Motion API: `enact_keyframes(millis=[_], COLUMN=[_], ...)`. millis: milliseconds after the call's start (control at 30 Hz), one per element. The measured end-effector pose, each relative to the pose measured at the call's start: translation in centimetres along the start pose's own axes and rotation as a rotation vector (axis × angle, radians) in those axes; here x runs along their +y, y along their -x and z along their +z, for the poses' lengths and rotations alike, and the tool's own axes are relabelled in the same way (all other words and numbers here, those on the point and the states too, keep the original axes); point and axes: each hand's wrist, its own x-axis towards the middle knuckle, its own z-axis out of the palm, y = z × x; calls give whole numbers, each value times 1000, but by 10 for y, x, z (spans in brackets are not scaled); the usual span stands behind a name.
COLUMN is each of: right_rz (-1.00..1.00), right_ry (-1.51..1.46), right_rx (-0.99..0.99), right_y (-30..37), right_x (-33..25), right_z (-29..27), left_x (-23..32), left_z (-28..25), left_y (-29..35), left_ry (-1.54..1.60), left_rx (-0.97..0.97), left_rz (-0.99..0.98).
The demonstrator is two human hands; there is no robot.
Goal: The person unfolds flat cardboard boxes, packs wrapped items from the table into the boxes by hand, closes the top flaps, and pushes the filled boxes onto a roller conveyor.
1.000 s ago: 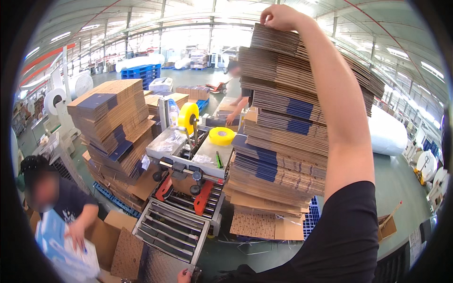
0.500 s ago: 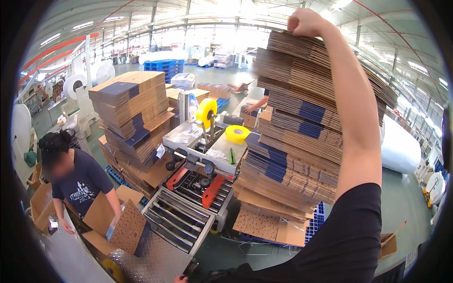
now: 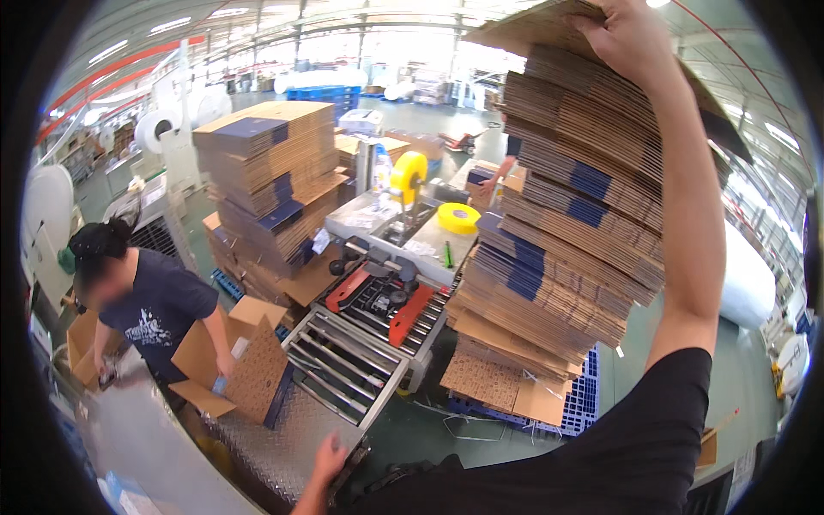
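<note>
My right hand [image 3: 631, 39] is closed on the edge of a flattened cardboard box [image 3: 541, 26], raised at a slant over the top of a tall stack of flattened boxes [image 3: 571, 232] with dark blue patches. My left hand [image 3: 328, 459], small and slightly blurred at the lower edge, is beside the metal plate [image 3: 283, 446] in front of the roller conveyor [image 3: 343, 365]. It looks open, with nothing in it. To the left, a co-worker [image 3: 154, 300] has a hand at an open cardboard box [image 3: 249, 360] standing on the plate.
Past the rollers is a taping machine with red side guides [image 3: 412, 313] and yellow tape rolls [image 3: 459, 218]. A second stack of flattened boxes [image 3: 266, 172] stands behind it to the left. The right stack rests on a blue pallet [image 3: 584, 403]. Another person's hand [image 3: 489, 184] shows behind the machine.
My right hand has lifted the top flattened box up off the stack. My left hand has come further into view at the lower edge. The view has shifted, moving the scene rightward.
</note>
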Motion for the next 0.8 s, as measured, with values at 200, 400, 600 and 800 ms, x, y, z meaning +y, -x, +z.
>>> enact_keyframes(millis=[200,400,600,800], right_rz=[-989,-929,-354,-925], right_ry=[-556,-1359,-1237,-814], right_rx=[-153,-516,-1139,-1203], right_y=[35,66,234,425], right_x=[-193,-261,-298,-434], right_z=[-123,-45,112,160], left_x=[254,272,188,93], left_z=[-119,-137,-192,-206], left_y=[-20,52,116,114], left_ry=[-39,-245,-585,-580], left_rx=[476,752,927,927], left_rz=[613,518,289,26])
